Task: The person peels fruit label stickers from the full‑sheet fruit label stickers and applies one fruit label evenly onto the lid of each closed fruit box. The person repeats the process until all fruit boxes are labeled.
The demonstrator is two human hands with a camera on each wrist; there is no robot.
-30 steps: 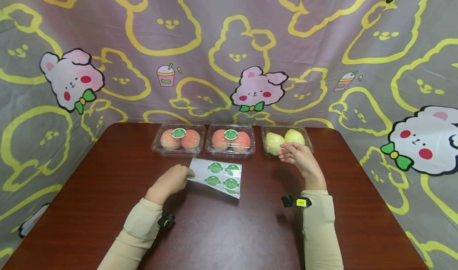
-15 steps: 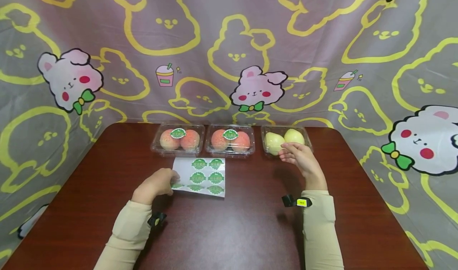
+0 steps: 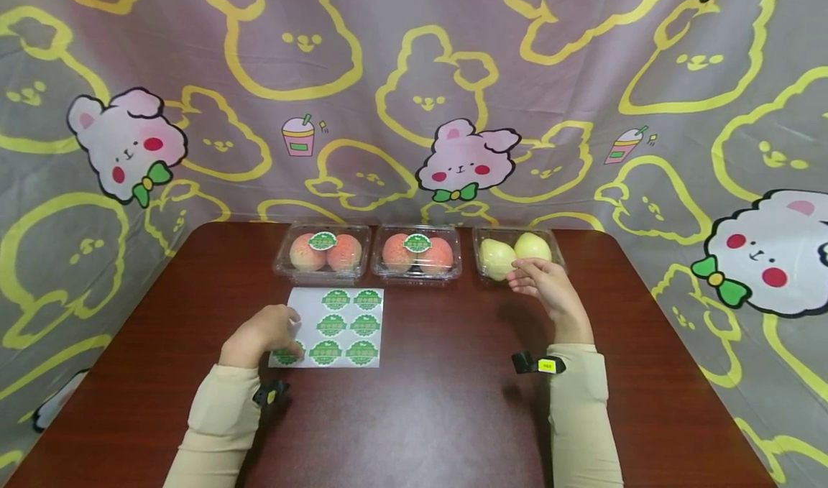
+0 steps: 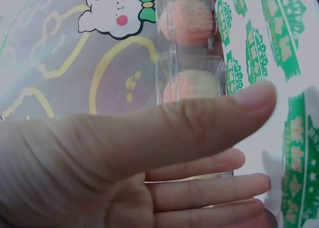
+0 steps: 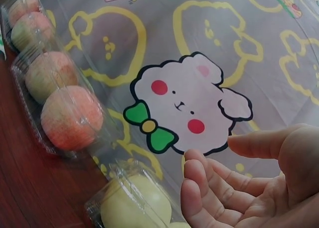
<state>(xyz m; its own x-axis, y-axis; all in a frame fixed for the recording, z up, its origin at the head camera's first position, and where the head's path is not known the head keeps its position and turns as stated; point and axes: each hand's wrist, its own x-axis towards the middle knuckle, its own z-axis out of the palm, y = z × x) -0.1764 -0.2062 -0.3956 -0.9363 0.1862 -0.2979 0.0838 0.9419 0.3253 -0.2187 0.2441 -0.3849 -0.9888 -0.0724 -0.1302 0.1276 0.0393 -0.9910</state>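
Note:
A white sheet of round green stickers point(image 3: 348, 312) lies flat on the table, its upper-left part bare of stickers. At its left edge is my left hand point(image 3: 259, 333), thumb and fingers apart and touching or just over the sheet. In the left wrist view the thumb point(image 4: 199, 121) stretches out straight above the other fingers. My right hand point(image 3: 545, 287) hovers in front of a clear plastic box with two yellow-green pears point(image 3: 497, 259); its fingers curve loosely around nothing. The pear box carries no visible sticker.
Two clear boxes of peaches, a left one point(image 3: 323, 254) and a middle one point(image 3: 417, 256), stand in a row with the pears along the back edge. Each has a green sticker on its lid. A patterned curtain point(image 3: 362, 100) surrounds the brown table point(image 3: 427, 416).
The left hand has moved the sticker sheet leftward and laid it flat; its grip has loosened. The right hand has stayed nearly still.

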